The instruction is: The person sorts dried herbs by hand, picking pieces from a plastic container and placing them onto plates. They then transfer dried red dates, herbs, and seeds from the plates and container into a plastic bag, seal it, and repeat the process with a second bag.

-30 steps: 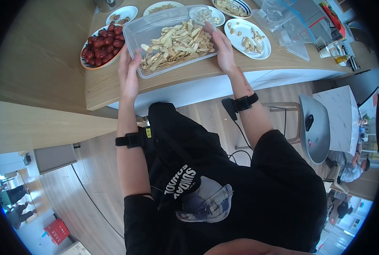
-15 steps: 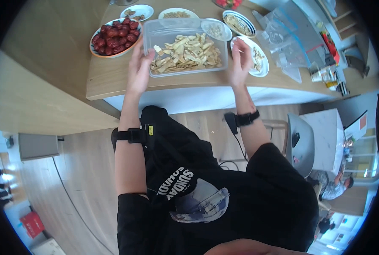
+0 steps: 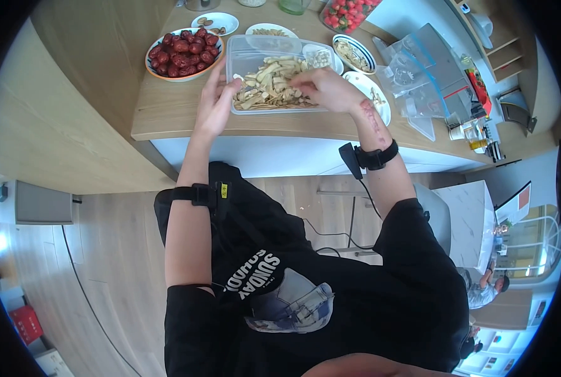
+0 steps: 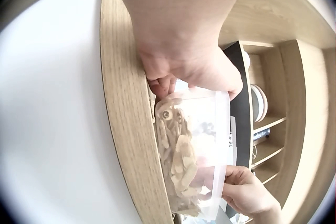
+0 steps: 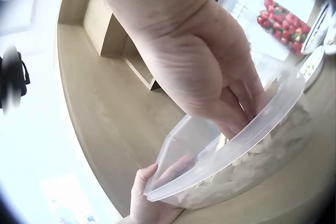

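Observation:
A clear plastic container (image 3: 246, 60) of pale dried slices (image 3: 274, 72) stands at the counter's front edge. My left hand (image 3: 214, 107) holds its left end, thumb at the rim and fingers round the outer wall; the right wrist view shows this hand (image 5: 149, 195) at the far end. My right hand (image 3: 334, 91) reaches over the other end, fingers bent down among the slices. In the right wrist view a pale slice lies by the fingers of my right hand (image 5: 210, 71), but the rim hides the fingertips, so whether they pinch anything cannot be told.
A bowl of red dates (image 3: 183, 56) stands to the left. Behind and right are small plates, a striped-rim dish (image 3: 354, 53), an oval plate (image 3: 384, 110) partly under my right forearm, a strawberry container (image 3: 346, 14) and clear plastic bags (image 3: 418, 81).
My right hand has left the container's right end, passed beside it, and moved left into the slices. The container has gone from tilted to flat on the counter; my left hand stays on it.

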A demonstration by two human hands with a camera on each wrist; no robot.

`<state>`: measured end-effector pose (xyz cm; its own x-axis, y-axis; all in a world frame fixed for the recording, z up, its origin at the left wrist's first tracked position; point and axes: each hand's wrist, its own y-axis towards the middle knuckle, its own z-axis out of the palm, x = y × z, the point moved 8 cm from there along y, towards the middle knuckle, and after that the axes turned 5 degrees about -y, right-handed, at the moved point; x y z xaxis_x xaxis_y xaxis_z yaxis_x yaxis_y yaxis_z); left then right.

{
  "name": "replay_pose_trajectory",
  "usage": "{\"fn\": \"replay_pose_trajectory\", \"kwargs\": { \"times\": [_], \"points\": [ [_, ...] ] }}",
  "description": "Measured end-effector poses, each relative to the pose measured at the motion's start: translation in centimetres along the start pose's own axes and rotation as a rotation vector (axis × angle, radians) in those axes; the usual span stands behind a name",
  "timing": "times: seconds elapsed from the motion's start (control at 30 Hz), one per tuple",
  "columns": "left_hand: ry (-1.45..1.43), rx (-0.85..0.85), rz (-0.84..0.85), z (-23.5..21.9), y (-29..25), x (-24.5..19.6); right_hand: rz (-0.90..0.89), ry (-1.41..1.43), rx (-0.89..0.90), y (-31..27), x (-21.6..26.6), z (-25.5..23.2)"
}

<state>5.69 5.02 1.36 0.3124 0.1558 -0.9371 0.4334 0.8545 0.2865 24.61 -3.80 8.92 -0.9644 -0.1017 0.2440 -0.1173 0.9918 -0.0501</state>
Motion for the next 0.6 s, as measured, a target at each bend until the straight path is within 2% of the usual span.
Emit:
{"fn": "replay_pose_trajectory", "kwargs": {
  "times": [0.03, 0.17, 0.23, 0.27, 0.33, 0.37, 0.43, 0.6],
  "points": [
    [-0.023, 0.011, 0.015, 0.2, 0.1, -0.1, -0.044, -0.019, -0.127, 0.2, -0.1, -1.1],
    [-0.032, 0.006, 0.033, 0.3, 0.1, -0.3, 0.044, -0.145, -0.152, 0.7, -1.5, -2.1],
    [-0.021, -0.005, -0.006, 0.2, 0.0, -0.2, -0.039, -0.126, -0.268, 0.2, -0.9, -3.5],
    [-0.021, -0.007, -0.005, 0.1, 0.1, 0.0, -0.041, -0.127, -0.267, 0.2, -0.5, -3.7],
    [0.011, 0.000, 0.005, 0.0, 0.2, 0.2, -0.014, -0.030, -0.088, 0.0, -0.2, -2.8],
    [0.011, 0.003, 0.004, 0.1, 0.1, 0.2, -0.011, -0.029, -0.089, -0.1, -0.6, -2.4],
    [-0.025, 0.009, 0.052, 0.3, 0.1, -0.4, -0.001, 0.027, 0.112, -0.2, -1.3, 0.3],
    [0.036, -0.004, 0.044, 0.1, 0.0, -0.3, 0.067, -0.018, 0.157, 0.2, -0.6, 1.5]
  ]
}}
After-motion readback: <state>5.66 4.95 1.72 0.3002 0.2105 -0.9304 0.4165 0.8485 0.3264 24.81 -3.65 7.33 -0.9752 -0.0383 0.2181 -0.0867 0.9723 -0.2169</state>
